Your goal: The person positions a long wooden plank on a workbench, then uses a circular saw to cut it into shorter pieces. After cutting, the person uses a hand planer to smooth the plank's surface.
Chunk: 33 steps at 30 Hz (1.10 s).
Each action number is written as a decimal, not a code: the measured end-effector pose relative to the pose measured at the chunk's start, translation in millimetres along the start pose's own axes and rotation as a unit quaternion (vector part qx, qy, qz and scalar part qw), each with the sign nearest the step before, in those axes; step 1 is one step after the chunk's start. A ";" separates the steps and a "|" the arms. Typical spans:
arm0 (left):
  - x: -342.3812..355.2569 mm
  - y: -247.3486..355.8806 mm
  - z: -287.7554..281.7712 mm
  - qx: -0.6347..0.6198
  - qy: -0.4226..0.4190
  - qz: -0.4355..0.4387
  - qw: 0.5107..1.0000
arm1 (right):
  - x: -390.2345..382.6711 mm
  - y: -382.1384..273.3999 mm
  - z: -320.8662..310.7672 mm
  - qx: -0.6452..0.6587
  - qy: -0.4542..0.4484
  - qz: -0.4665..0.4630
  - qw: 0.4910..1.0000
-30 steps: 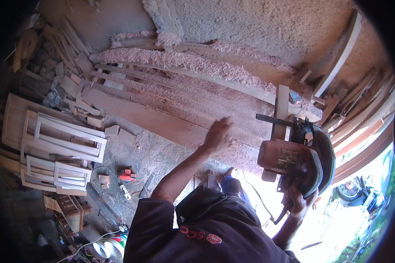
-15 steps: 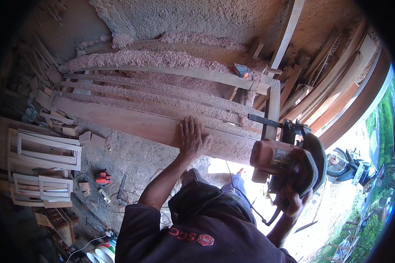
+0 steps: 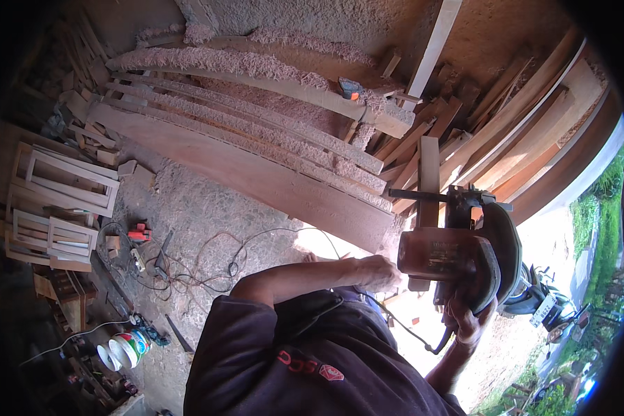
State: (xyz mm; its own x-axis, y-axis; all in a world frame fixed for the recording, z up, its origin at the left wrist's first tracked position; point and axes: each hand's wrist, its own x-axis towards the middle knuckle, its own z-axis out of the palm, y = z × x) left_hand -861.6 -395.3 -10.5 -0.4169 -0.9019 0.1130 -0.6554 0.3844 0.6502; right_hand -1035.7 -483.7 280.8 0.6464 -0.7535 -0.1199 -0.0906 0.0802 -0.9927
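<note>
My right hand (image 3: pixel 466 320) is wrapped round the rear handle of a circular saw (image 3: pixel 442 255) with a reddish motor housing, at the right end of a wide wooden board (image 3: pixel 256 184). Beneath the saw, a narrow wood strip (image 3: pixel 428 166) sticks out away from me. Close to the motor housing and the board's near right corner is my left hand (image 3: pixel 380 273), its fingers curled; glare and the hand itself hide what they hold, if anything. Thin sawdust-covered slats (image 3: pixel 270 125) lie along the board's far side.
A shavings-covered beam (image 3: pixel 256 73) runs behind the slats, bearing a small orange-and-dark tool (image 3: pixel 351 89). Long planks (image 3: pixel 534 145) lean at the right. A motorcycle (image 3: pixel 544 305) stands outside. Cords (image 3: pixel 208 260), a red tool (image 3: pixel 140 233) and wooden frames (image 3: pixel 69 184) lie at the left.
My left hand has come off the board's top and moved right, in beside the saw, its fingers now curled. My right hand still grips the saw. The view has turned, shifting the board leftward.
</note>
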 end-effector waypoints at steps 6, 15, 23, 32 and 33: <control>-124.6 26.1 -128.2 0.079 0.320 -0.208 0.921 | 3.4 10.9 -23.3 -0.079 -0.129 0.053 0.987; -147.3 65.7 -117.2 0.250 0.119 -0.419 0.865 | 66.3 46.4 -42.9 -0.142 -0.433 0.070 0.887; -108.8 60.3 -80.4 0.281 0.018 -0.480 0.831 | 114.6 76.9 -71.7 -0.202 -0.555 0.029 0.806; -88.4 56.8 -72.5 0.352 0.006 -0.493 0.796 | 143.5 91.4 -89.7 -0.198 -0.577 -0.001 0.792; -87.6 55.9 -72.9 0.351 0.017 -0.495 0.795 | 143.9 92.1 -89.7 -0.196 -0.573 -0.015 0.795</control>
State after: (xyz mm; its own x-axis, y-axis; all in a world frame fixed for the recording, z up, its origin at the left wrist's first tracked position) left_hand -815.8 -309.1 70.7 0.5317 -0.8308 -0.1645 -0.8462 -0.5128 -0.1450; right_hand -1019.0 -643.3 173.6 0.8986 0.3567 -0.2555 -0.1457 -0.3065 -0.9406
